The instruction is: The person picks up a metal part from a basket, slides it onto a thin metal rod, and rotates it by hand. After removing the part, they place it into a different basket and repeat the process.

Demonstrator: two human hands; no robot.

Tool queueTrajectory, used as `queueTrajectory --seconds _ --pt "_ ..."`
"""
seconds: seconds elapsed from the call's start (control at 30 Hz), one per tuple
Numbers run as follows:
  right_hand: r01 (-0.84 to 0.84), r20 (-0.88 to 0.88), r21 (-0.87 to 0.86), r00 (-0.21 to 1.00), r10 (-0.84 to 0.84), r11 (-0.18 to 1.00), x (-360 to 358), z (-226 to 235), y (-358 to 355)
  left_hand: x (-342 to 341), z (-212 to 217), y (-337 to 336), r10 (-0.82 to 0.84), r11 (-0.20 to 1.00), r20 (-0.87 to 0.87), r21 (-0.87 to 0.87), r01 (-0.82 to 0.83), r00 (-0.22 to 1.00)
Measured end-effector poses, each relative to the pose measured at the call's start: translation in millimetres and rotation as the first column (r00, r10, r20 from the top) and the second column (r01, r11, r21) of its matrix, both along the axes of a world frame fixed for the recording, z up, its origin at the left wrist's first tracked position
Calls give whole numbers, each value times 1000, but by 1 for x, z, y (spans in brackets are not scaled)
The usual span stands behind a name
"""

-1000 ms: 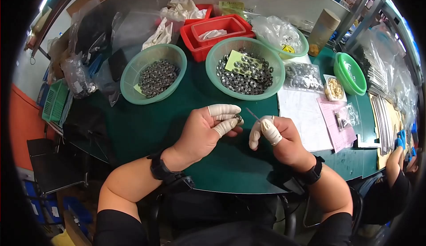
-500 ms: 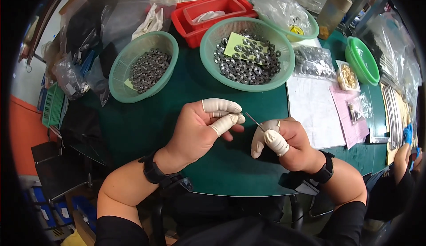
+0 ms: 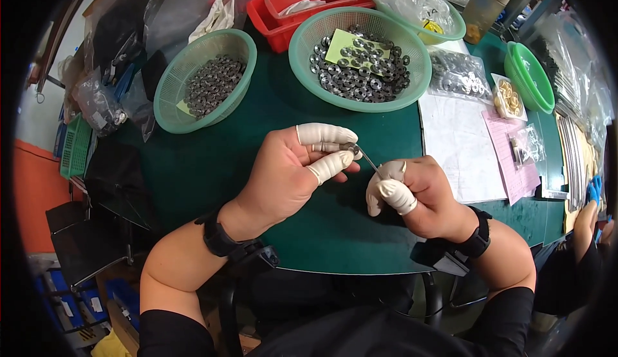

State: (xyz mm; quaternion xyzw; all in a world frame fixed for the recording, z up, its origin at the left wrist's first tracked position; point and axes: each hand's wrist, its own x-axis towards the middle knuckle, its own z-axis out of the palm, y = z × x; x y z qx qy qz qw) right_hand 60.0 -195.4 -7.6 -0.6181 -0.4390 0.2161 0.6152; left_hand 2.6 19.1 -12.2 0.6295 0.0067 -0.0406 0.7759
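Rubber-capped fingers thread a small metal ring onto a thin pin at mid-frame.

Left hand pinches the small metal ring in a closed grip; right hand clamps the thin pin meeting it above the green counter. Two green baskets, upper left and upper centre, hold heaps of rings, so much work seemingly remains.
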Motion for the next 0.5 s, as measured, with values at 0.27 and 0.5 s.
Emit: queueTrajectory --seconds 0.27,0.5 --pt "-3 38 -64 999 6 998 1 -2 -1 -1 1 0 -4 999 -42 -36 3 999" --pt "32 163 -132 987 -10 991 4 -1 -3 -2 0 -2 21 999 -7 27 -21 1000"
